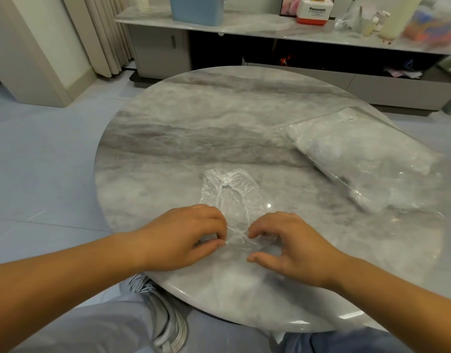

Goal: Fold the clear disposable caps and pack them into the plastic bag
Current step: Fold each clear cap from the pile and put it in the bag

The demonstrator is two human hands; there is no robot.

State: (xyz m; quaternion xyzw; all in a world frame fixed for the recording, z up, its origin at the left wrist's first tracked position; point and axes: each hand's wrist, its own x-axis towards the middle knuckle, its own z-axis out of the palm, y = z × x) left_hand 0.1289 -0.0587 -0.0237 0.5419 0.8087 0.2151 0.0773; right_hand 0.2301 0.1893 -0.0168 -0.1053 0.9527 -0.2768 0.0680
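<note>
Clear crinkled disposable cap lies flattened on round grey marble-look table, near front edge. Left hand pinches cap's near end between thumb and fingertips. Right hand beside it, fingers curled onto same near end, thumb held apart. Clear plastic bag, stuffed with caps, lies well apart at right.

Clear crinkled cap lies flat, elongated, near the table's front edge. Plastic bag, stuffed with caps, lies far right.
</note>
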